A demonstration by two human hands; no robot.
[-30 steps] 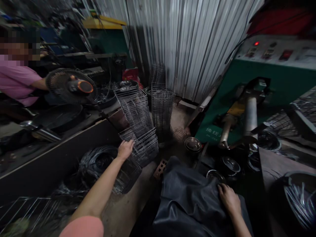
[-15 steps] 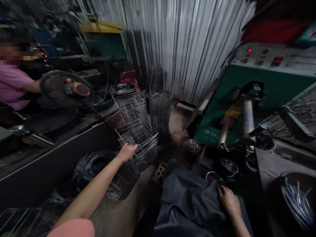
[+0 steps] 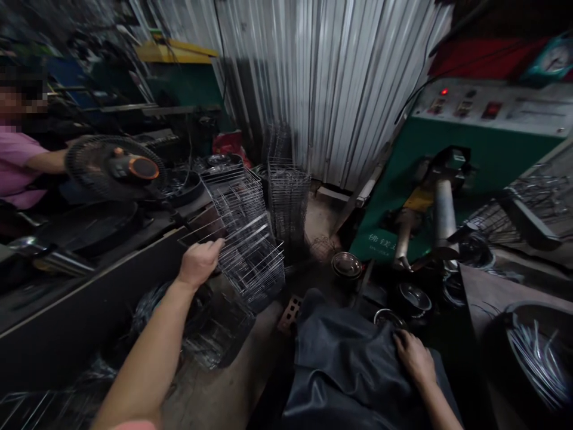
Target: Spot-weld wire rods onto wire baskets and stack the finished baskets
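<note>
My left hand (image 3: 201, 261) is closed around the near rim of a wire basket (image 3: 247, 229), which is tilted and smeared by motion. Just beneath and to the right stands a stack of nested wire baskets (image 3: 264, 280); whether the held one still touches it I cannot tell. Behind rise more stacked wire baskets (image 3: 290, 194). My right hand (image 3: 414, 356) lies on the black apron (image 3: 344, 364) over my lap, fingers loosely bent and nothing visible in them. Close to its fingertips is a shiny metal bowl (image 3: 388, 318).
On the right stands a green welding machine (image 3: 487, 140) with metal arms. A tub of cut wires (image 3: 537, 358) is at lower right. Metal bowls (image 3: 347, 265) and a perforated brick (image 3: 290, 313) lie low ahead. To the left are a fan (image 3: 116, 166) and a co-worker in pink (image 3: 20, 161).
My left hand has moved left and up from the stack, pulling a wire basket with it. My right hand stays on the apron. The view has shifted slightly.
</note>
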